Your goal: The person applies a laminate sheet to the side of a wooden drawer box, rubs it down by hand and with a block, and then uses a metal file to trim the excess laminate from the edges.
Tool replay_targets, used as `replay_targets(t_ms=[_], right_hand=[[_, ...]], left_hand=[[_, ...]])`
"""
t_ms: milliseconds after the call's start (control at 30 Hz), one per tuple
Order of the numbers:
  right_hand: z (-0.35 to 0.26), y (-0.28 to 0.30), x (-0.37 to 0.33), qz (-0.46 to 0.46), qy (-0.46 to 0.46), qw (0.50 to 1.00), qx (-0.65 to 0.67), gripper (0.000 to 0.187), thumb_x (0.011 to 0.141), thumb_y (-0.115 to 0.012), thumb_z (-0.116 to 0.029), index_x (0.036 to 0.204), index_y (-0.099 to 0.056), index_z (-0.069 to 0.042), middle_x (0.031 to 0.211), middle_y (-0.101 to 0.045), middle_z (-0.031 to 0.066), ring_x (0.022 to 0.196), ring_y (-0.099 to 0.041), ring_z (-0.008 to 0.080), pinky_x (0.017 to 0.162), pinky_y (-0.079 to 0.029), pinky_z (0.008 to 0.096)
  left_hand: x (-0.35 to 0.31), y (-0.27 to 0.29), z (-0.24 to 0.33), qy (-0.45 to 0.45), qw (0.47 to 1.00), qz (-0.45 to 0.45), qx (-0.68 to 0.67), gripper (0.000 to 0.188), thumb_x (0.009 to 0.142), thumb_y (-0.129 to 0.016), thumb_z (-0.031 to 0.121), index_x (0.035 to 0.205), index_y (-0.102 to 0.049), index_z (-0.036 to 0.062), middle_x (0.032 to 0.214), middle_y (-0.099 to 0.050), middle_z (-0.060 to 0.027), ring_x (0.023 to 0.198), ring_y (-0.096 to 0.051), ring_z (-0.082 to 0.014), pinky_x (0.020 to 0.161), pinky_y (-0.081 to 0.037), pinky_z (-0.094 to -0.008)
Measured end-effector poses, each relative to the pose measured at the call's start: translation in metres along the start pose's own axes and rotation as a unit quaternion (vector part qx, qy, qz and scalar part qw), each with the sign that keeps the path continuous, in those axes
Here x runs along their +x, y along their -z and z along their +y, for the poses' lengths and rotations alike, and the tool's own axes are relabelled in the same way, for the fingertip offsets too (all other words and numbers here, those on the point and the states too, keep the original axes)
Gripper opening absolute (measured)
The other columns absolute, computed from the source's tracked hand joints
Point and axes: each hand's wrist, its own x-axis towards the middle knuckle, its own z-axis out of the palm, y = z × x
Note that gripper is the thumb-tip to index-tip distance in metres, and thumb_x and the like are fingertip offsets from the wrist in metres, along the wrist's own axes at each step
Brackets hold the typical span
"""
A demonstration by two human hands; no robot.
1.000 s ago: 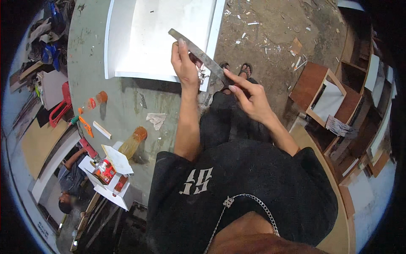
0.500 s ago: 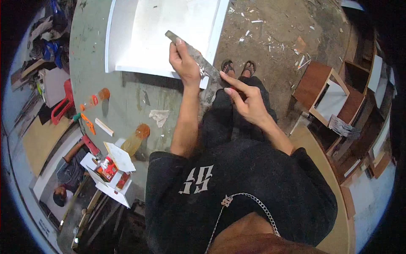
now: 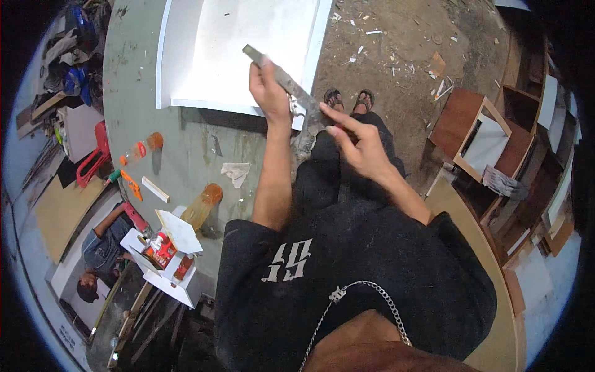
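Note:
My left hand point(image 3: 269, 93) is closed round a long flat grey bar point(image 3: 291, 84), which slants from upper left to lower right above the corner of a white panel box point(image 3: 254, 56). Something small and shiny shows by the left wrist. At the bar's lower end, my right hand point(image 3: 361, 144) has its index fingertip against or very near the bar, the thumb just below. The other right fingers curl underneath, and what they hold is hidden. Both hands are over the table's right edge, above my dark trousers.
On the green-grey table point(image 3: 133, 74) lie two bottles point(image 3: 204, 204), an orange tool point(image 3: 131, 185), a white strip point(image 3: 155, 189) and a crumpled scrap point(image 3: 236, 173). A white box with red containers point(image 3: 164, 254) stands lower left, near another person point(image 3: 102, 251). Wooden cabinets point(image 3: 477, 136) line the right; chips litter the floor.
My right hand has shifted slightly left and up along the bar's lower end. My left hand keeps its hold almost in place. The other person at the left has moved slightly.

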Motion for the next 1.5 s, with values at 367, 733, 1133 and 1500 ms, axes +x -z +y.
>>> replay_targets(t_ms=[367,733,1133,1500], right_hand=[[-0.002,-0.026,0.0,0.048,0.043,0.998,0.009,0.044,0.089,-0.058,-0.001,0.131,-0.057,-0.013,0.065,-0.056,0.0125,0.056,-0.041,0.0052,0.052,-0.04,0.0229],[0.002,-0.035,-0.01,0.03,0.027,0.999,-0.002,0.044,0.089,-0.058,-0.001,0.132,-0.056,-0.011,0.066,-0.056,0.0132,0.057,-0.046,0.008,0.054,-0.043,0.0252],[0.003,-0.005,-0.02,-0.011,0.002,0.999,-0.032,0.045,0.089,-0.058,-0.002,0.133,-0.055,-0.011,0.067,-0.055,0.014,0.058,-0.043,0.0074,0.057,-0.042,0.0245],[0.014,-0.048,-0.027,0.072,0.055,0.996,-0.003,0.046,0.089,-0.059,0.0,0.133,-0.055,-0.012,0.058,-0.041,0.0098,0.054,-0.037,0.0065,0.051,-0.037,0.0226]], left_hand=[[-0.005,-0.002,0.012,0.028,0.993,-0.037,-0.109,0.02,0.1,-0.047,0.026,0.09,-0.04,0.0104,0.063,-0.041,0.0012,0.044,-0.04,-0.008,0.039,-0.033,-0.0252],[-0.003,-0.002,0.014,0.013,0.993,0.011,-0.116,0.03,0.101,-0.044,0.029,0.08,-0.041,0.008,0.06,-0.037,0.0008,0.043,-0.035,-0.0086,0.039,-0.029,-0.0255],[-0.009,0.007,0.018,0.035,0.997,-0.071,-0.009,0.024,0.101,-0.044,0.028,0.1,-0.048,0.0037,0.071,-0.051,-0.0045,0.056,-0.046,-0.0095,0.05,-0.038,-0.0237],[-0.013,0.008,0.016,0.052,0.987,-0.08,-0.126,0.023,0.103,-0.04,0.031,0.094,-0.042,0.0092,0.071,-0.042,-0.0026,0.056,-0.036,-0.0086,0.047,-0.03,-0.024]])
